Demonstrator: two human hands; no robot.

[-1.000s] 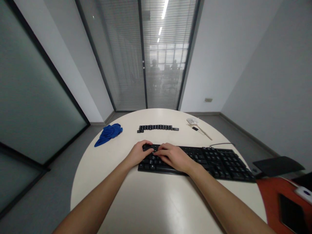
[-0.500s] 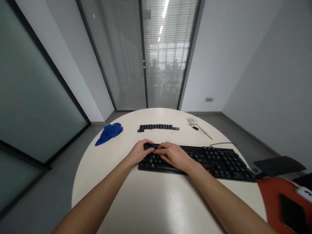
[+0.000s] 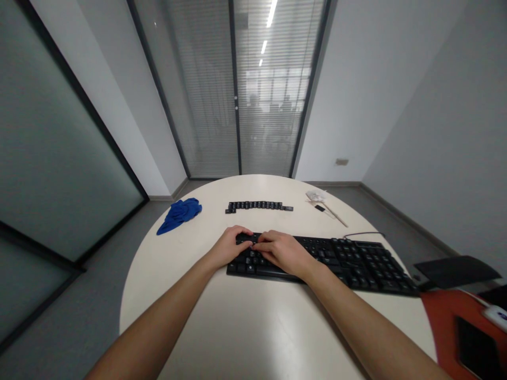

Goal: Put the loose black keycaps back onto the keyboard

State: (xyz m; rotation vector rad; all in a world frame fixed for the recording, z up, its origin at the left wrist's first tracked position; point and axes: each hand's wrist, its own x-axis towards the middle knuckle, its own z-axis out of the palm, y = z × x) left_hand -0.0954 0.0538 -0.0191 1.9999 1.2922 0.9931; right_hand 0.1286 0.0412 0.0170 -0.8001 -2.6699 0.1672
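Two bare forearms cross a pale, rounded surface (image 3: 237,322), with a dark, phone-like slab (image 3: 477,345) and a white device (image 3: 496,315) lying on red material at the near right. Just ahead, a black computer keyboard (image 3: 358,264) lies flat, its left end under both hands. The left hand (image 3: 226,248) wraps that end, thumb and forefinger parted over the keys, apparently to steady it; whether it grips the edge cannot be told. The right hand (image 3: 283,254) reaches in from the other side, its fingers bent and bunched close to the left thumb — a pose that suggests fine work on a single key, though whether anything is pinched between them is hidden. A thin cable (image 3: 362,233) trails from the keyboard's far edge. Beyond, at left, a crumpled blue cloth (image 3: 180,215) lies well apart from the hands. In the middle, small black keycaps (image 3: 259,205) stand in a close row — seemingly lined up to preserve their order. At right lie a slim, pale stick (image 3: 336,215), a small black piece (image 3: 319,208) and clear plastic wrapping (image 3: 316,196). Glass panels with blinds (image 3: 273,132) close the background.
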